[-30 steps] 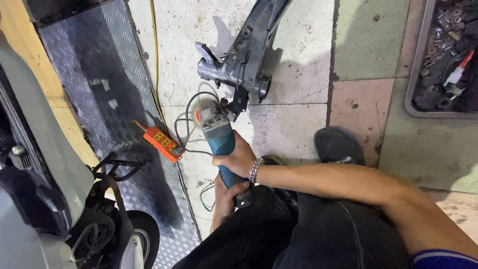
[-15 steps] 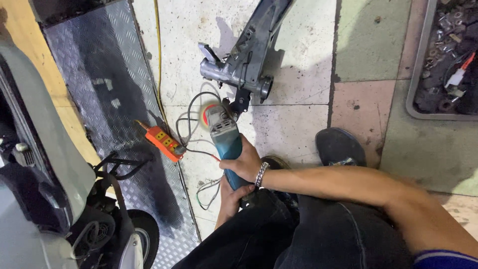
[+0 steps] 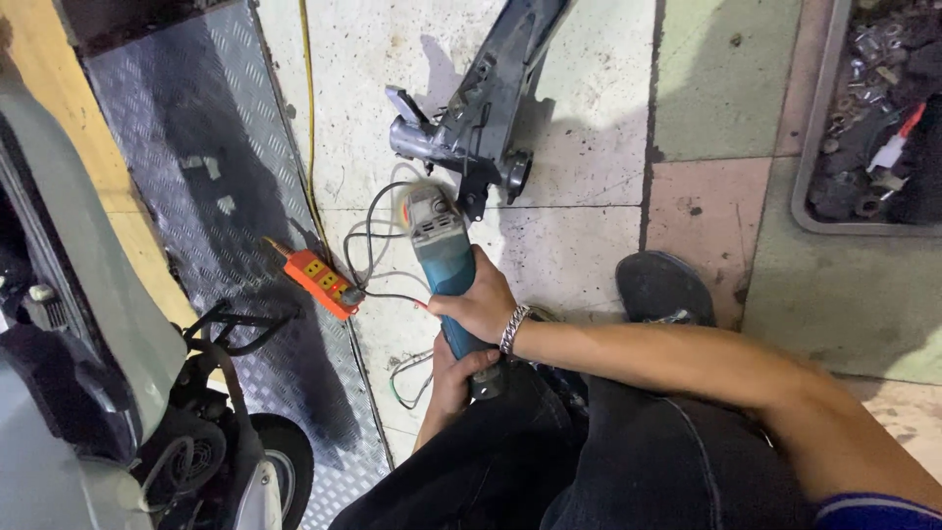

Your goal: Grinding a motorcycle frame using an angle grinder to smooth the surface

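Your angle grinder (image 3: 437, 240) has edged closer to the dark metal frame (image 3: 481, 113) on the floor. Right hand (image 3: 481, 304) and left hand (image 3: 456, 373) both keep a closed grip on its body, so the disc now sits almost at the frame's lower bracket.

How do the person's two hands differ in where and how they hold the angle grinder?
The right hand wraps the blue body of the angle grinder from above, nearer the head; the left hand grips the rear end, lower down and closer to the body. The right hand wears a silver chain bracelet at the wrist; the left hand shows none. The right forearm lies fully in view, the left is mostly hidden behind the dark trousers. Both hands are closed on the same tool.
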